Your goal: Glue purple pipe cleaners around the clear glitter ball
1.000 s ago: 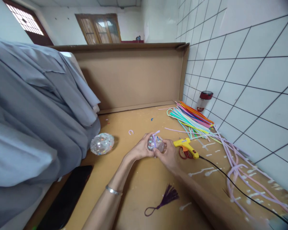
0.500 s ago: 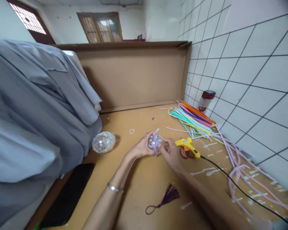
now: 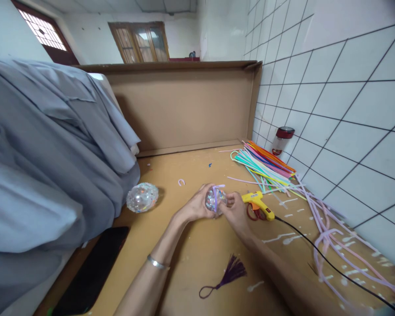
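Between my hands is a clear ball with small coloured specks [image 3: 210, 201]. My left hand [image 3: 196, 205] is wrapped round its left side. A lilac pipe cleaner [image 3: 215, 201] runs down over the ball, its upper end bent out to the right. My right hand [image 3: 236, 212] presses its fingers on the ball's right side; whether they also pinch the pipe cleaner I cannot tell. Just right of that hand lies a yellow glue gun [image 3: 263, 206], over red-handled scissors [image 3: 251, 211]. Nearer me is a dark purple tassel [image 3: 232, 271] with a loop.
A second clear speckled ball [image 3: 142, 197] sits at left, beside grey cloth [image 3: 95, 145]. A black phone-like slab [image 3: 95, 267] lies at front left. Coloured pipe cleaners [image 3: 266, 164] and a red-lidded jar [image 3: 282, 140] are at back right. The gun's black cord [image 3: 316, 243] trails right.
The pipe cleaner's upper end, which pointed up and right, now lies nearly level to the right. The ball and both hands have shifted very slightly; both hands stay on the ball.
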Demonstrator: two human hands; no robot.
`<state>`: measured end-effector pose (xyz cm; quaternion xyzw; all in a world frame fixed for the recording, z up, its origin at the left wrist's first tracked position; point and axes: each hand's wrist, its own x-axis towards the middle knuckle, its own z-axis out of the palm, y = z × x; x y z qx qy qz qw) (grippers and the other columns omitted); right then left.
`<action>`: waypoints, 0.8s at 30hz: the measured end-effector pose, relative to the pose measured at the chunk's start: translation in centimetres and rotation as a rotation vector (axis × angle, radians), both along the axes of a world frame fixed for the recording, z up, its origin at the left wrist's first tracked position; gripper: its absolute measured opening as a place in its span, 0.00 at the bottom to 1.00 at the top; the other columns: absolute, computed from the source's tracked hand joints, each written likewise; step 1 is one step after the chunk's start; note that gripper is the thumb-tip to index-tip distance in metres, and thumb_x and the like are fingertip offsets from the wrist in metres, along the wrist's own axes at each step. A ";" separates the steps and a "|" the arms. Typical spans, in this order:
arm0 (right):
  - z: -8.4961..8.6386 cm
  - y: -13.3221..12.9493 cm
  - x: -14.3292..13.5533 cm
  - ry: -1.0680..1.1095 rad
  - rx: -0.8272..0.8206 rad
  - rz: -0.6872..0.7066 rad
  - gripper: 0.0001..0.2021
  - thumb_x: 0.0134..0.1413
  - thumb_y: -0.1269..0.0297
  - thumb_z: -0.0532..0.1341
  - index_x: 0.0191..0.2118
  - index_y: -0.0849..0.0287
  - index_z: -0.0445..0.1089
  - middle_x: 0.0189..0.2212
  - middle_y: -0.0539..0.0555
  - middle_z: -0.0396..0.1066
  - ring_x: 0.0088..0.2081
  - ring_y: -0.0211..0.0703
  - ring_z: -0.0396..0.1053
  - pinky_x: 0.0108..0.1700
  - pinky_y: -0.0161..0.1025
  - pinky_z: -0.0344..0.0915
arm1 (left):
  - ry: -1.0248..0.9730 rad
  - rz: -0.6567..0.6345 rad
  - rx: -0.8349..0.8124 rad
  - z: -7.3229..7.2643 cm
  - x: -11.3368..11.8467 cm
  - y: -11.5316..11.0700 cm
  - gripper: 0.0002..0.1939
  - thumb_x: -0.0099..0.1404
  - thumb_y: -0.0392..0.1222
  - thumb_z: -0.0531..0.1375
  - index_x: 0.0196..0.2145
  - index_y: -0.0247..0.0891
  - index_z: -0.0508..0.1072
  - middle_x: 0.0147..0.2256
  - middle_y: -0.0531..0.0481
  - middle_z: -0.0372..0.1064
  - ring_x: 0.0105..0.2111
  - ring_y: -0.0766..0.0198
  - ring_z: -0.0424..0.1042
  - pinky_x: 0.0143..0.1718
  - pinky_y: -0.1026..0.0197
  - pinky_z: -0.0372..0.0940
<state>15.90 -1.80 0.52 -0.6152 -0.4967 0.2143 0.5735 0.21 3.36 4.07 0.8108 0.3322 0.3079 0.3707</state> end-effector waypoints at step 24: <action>0.7 0.4 0.8 0.135 -0.036 0.016 0.13 0.46 0.52 0.62 0.26 0.55 0.61 0.22 0.46 0.65 0.27 0.41 0.63 0.29 0.36 0.60 | 0.065 -0.016 0.122 0.2 0.2 -0.2 0.49 0.40 0.39 0.72 0.60 0.38 0.58 0.56 0.41 0.60 0.55 0.50 0.65 0.60 0.50 0.60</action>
